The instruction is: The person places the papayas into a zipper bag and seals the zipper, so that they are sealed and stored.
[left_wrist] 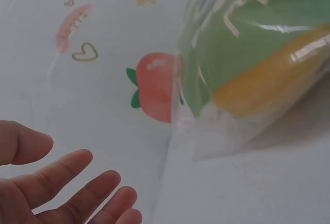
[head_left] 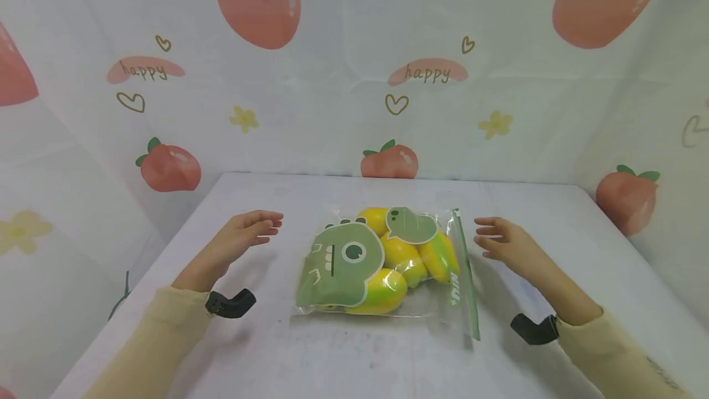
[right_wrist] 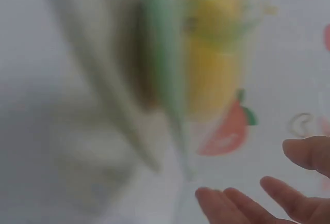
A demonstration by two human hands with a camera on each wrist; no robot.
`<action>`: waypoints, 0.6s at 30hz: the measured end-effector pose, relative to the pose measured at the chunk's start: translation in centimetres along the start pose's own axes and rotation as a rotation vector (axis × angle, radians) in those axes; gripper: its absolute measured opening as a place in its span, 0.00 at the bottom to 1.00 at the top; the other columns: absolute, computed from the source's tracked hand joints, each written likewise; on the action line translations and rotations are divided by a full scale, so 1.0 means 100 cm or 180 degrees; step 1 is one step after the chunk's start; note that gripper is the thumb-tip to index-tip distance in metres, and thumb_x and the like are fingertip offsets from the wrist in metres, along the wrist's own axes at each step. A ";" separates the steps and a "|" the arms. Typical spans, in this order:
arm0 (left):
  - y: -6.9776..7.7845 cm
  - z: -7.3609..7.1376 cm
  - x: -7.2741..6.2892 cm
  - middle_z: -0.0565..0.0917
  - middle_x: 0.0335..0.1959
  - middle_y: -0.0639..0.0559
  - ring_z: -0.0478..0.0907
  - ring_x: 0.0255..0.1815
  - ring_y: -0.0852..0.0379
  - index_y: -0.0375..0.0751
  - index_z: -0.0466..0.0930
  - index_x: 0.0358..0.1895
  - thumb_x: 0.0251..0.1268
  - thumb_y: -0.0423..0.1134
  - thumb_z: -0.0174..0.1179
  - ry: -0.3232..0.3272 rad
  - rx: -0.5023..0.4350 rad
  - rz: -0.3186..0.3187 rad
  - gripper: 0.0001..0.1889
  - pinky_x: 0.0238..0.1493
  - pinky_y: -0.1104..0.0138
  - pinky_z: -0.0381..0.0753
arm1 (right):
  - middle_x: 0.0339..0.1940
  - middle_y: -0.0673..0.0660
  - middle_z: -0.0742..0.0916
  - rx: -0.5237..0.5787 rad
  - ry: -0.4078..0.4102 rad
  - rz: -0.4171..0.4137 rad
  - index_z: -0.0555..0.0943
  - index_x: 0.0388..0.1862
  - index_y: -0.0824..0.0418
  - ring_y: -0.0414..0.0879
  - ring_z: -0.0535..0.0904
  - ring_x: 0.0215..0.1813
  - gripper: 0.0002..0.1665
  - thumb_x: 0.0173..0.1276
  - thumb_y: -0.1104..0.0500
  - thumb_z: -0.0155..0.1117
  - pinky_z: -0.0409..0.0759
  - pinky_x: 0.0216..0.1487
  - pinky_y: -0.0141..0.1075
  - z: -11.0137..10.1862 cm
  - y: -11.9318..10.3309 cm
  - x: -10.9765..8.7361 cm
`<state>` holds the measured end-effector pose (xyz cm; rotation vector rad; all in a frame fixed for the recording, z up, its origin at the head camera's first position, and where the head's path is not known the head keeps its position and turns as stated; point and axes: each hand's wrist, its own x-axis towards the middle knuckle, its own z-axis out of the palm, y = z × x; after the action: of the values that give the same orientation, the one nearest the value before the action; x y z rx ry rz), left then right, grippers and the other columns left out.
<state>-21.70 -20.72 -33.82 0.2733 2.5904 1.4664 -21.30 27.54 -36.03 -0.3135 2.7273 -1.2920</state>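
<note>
A clear zip bag (head_left: 426,303) printed with green cartoon dinosaurs lies flat on the white table, its green zip edge (head_left: 468,276) on the right. Inside are several yellow-green mangoes (head_left: 382,291), partly covered by the prints. To the left of the bag, my left hand (head_left: 244,239) hovers with relaxed fingers, apart from it. My right hand (head_left: 509,248) is held on the other side, near the zip edge without touching it. Both hands hold nothing. In the left wrist view, the bag's corner (left_wrist: 221,136) is beyond the fingers; the right wrist view shows the zip edge blurred.
The white table (head_left: 343,362) extends around the bag. Behind and beside it hangs a white cloth (head_left: 332,109) printed with peaches, hearts and flowers. A black strap piece (head_left: 229,303) sits at the left wrist, and another (head_left: 534,329) at the right.
</note>
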 end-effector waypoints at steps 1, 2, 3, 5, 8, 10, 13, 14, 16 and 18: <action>0.004 0.001 0.000 0.71 0.66 0.34 0.70 0.65 0.39 0.32 0.67 0.67 0.77 0.42 0.45 0.0006 0.0024 0.0040 0.23 0.66 0.51 0.69 | 0.65 0.75 0.72 -0.0154 0.0091 -0.0080 0.61 0.71 0.71 0.68 0.73 0.62 0.33 0.75 0.54 0.54 0.80 0.53 0.50 -0.005 -0.008 -0.002; 0.009 0.002 0.000 0.71 0.65 0.34 0.70 0.65 0.39 0.32 0.67 0.66 0.77 0.42 0.45 0.0019 0.0047 0.0075 0.23 0.66 0.51 0.69 | 0.65 0.74 0.72 -0.0286 0.0171 -0.0125 0.61 0.71 0.69 0.68 0.73 0.63 0.33 0.75 0.52 0.53 0.79 0.54 0.53 -0.009 -0.016 -0.003; 0.014 0.003 0.000 0.72 0.65 0.34 0.70 0.65 0.40 0.32 0.67 0.67 0.77 0.42 0.45 0.0033 0.0061 0.0124 0.22 0.66 0.50 0.69 | 0.66 0.72 0.73 -0.0416 0.0255 -0.0146 0.62 0.72 0.66 0.67 0.72 0.64 0.33 0.75 0.50 0.53 0.77 0.55 0.56 -0.012 -0.024 -0.005; 0.024 0.006 0.001 0.73 0.64 0.36 0.70 0.65 0.41 0.34 0.68 0.67 0.77 0.42 0.45 0.0083 0.0100 0.0199 0.22 0.66 0.50 0.69 | 0.68 0.68 0.73 -0.0605 0.0392 -0.0166 0.62 0.73 0.61 0.66 0.71 0.66 0.34 0.75 0.45 0.52 0.74 0.56 0.60 -0.016 -0.039 -0.009; 0.042 0.012 0.002 0.74 0.63 0.38 0.71 0.64 0.42 0.36 0.68 0.67 0.77 0.41 0.46 0.0154 0.0178 0.0362 0.21 0.66 0.50 0.69 | 0.70 0.65 0.71 -0.0627 0.0488 -0.0222 0.61 0.74 0.57 0.65 0.70 0.67 0.36 0.74 0.41 0.50 0.73 0.58 0.61 -0.019 -0.061 -0.014; 0.055 0.018 0.003 0.75 0.63 0.40 0.71 0.64 0.42 0.39 0.68 0.67 0.76 0.41 0.46 0.0196 0.0294 0.0439 0.21 0.65 0.48 0.68 | 0.71 0.65 0.70 -0.0568 0.0555 -0.0324 0.61 0.75 0.56 0.65 0.70 0.67 0.36 0.74 0.41 0.50 0.73 0.59 0.59 -0.017 -0.075 -0.017; 0.074 0.029 0.003 0.75 0.64 0.43 0.72 0.64 0.43 0.43 0.68 0.68 0.76 0.42 0.47 0.0276 0.0545 0.0556 0.21 0.64 0.47 0.69 | 0.71 0.63 0.70 -0.0545 0.0681 -0.0604 0.62 0.74 0.57 0.64 0.70 0.67 0.34 0.74 0.45 0.52 0.72 0.60 0.57 -0.007 -0.093 -0.020; 0.080 0.033 0.002 0.74 0.65 0.44 0.72 0.65 0.44 0.45 0.68 0.68 0.76 0.43 0.47 0.0311 0.0642 0.0591 0.21 0.64 0.47 0.69 | 0.71 0.63 0.70 -0.0579 0.0734 -0.0704 0.62 0.73 0.58 0.64 0.71 0.67 0.33 0.75 0.46 0.53 0.72 0.61 0.57 -0.002 -0.098 -0.021; 0.091 0.044 0.001 0.73 0.66 0.45 0.72 0.65 0.45 0.45 0.68 0.68 0.76 0.43 0.47 0.0398 0.0857 0.0743 0.21 0.64 0.49 0.70 | 0.71 0.61 0.71 -0.0698 0.0851 -0.0916 0.63 0.73 0.58 0.62 0.71 0.67 0.32 0.75 0.49 0.54 0.71 0.63 0.57 0.009 -0.106 -0.021; 0.098 0.056 -0.002 0.73 0.65 0.46 0.71 0.65 0.46 0.45 0.67 0.68 0.75 0.44 0.48 0.0492 0.1075 0.0906 0.22 0.64 0.50 0.70 | 0.71 0.61 0.70 -0.0836 0.0931 -0.1071 0.63 0.73 0.59 0.61 0.68 0.69 0.32 0.74 0.50 0.54 0.68 0.66 0.57 0.022 -0.110 -0.020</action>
<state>-19.49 -11.13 -28.20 0.6141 3.0246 1.1528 -17.38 19.53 -28.88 -0.6835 3.2096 -1.1188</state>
